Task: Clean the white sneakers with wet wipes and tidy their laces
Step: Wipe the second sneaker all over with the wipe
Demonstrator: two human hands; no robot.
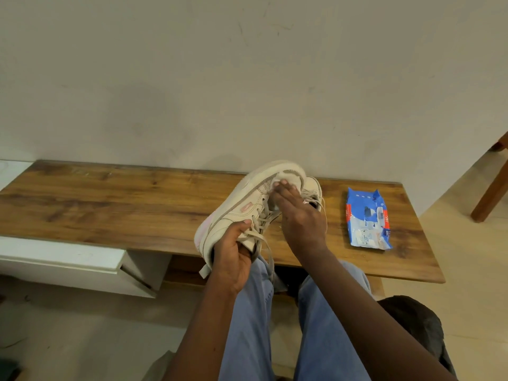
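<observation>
My left hand (pixel 233 254) grips a white sneaker (pixel 242 204) by its heel and tongue, lifted above the wooden bench with the toe pointing away and up. My right hand (pixel 297 215) presses a white wet wipe (pixel 288 179) against the sneaker's toe area, fingers fairly straight over it. Loose laces (pixel 261 235) hang down from the held shoe. The second white sneaker (pixel 313 189) stands on the bench behind my right hand, mostly hidden. A blue pack of wet wipes (pixel 367 218) lies flat on the bench to the right.
The low wooden bench (pixel 110 204) runs along a plain wall. A white drawer unit (pixel 68 262) sits below its left part. A wooden chair leg (pixel 492 188) stands at the far right. My knees in blue jeans (pixel 316 325) are under the hands.
</observation>
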